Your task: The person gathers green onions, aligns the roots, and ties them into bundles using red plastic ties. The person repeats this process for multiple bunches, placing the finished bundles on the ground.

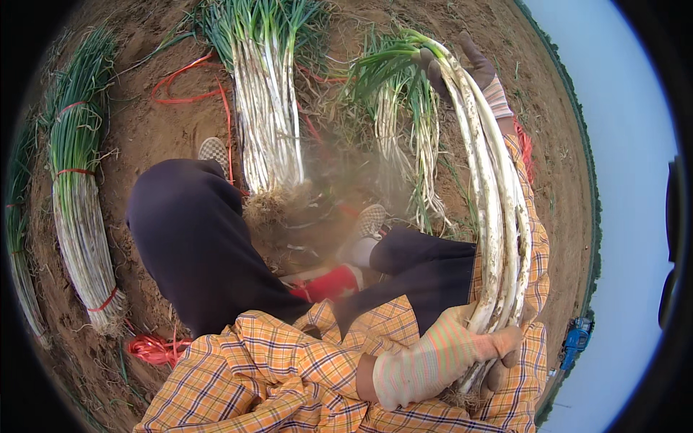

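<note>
Several long green onions [490,189] arch down the right side. My right hand [463,67], in a dirty striped glove, holds them near their green leaves at the top. Close to the roots, my left hand [460,346], in a striped knit glove, grips the white lower stalks. A large loose pile of green onions [268,108] lies on the soil at the upper middle, roots towards me. Between that pile and the held stalks lie thinner green onions [395,124], partly hidden by the held leaves.
Bundles of green onions [81,216] tied with red bands lie at the left. Red plastic twine [157,346] lies in a heap at lower left; a red strip [224,108] loops beside the pile. A red object [330,284] is between my legs. A blue vehicle [576,341] stands far right.
</note>
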The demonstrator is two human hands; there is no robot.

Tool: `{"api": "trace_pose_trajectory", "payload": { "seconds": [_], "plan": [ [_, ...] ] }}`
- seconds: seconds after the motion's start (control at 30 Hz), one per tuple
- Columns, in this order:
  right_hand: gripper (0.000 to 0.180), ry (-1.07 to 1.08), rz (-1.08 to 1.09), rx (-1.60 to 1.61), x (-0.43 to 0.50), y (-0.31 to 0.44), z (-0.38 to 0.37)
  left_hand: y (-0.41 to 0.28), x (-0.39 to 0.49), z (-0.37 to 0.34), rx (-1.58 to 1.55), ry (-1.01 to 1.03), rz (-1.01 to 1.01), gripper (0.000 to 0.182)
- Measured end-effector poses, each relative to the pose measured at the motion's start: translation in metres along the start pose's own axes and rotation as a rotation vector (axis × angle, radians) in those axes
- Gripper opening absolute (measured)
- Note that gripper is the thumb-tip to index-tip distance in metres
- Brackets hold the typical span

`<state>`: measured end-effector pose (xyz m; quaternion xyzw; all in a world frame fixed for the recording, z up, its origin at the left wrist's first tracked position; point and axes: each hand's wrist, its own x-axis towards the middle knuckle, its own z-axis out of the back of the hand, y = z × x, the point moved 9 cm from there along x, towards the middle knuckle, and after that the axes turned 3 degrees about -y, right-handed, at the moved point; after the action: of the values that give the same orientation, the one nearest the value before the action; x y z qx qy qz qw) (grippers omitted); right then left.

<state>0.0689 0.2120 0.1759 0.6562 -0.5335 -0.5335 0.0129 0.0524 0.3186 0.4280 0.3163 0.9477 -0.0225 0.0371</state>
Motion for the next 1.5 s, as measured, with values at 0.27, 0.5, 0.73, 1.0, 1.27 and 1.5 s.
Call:
{"api": "trace_pose_trajectory", "payload": {
  "seconds": [0.27,0.5,0.73,1.0,1.27,1.5],
  "plan": [
    [0.065,-0.141,0.121,-0.193,-0.002,0.116,0.083,-0.109,0.052,0.055,0.128,-0.017,-0.312,0.05],
    [0.059,-0.71,0.464,-0.659,0.009,0.39,0.284,-0.268,0.113,0.249,-0.387,-0.188,-0.602,0.037],
    [0.054,-0.912,0.048,-1.142,0.085,0.298,0.465,-0.242,0.108,0.414,-0.516,-0.6,-0.503,0.029],
    [0.039,-0.632,-0.776,-1.488,0.11,0.065,0.452,-0.275,0.097,0.411,-0.638,-0.213,-0.692,0.039],
    [0.034,-0.05,-0.15,-1.455,0.166,0.021,0.29,-0.266,0.099,0.404,-0.423,-0.481,-0.723,0.047],
    [0.067,-0.626,0.022,-0.75,0.16,0.104,0.402,-0.269,0.098,0.39,-0.519,-0.085,-0.708,0.046]
  ]
}}
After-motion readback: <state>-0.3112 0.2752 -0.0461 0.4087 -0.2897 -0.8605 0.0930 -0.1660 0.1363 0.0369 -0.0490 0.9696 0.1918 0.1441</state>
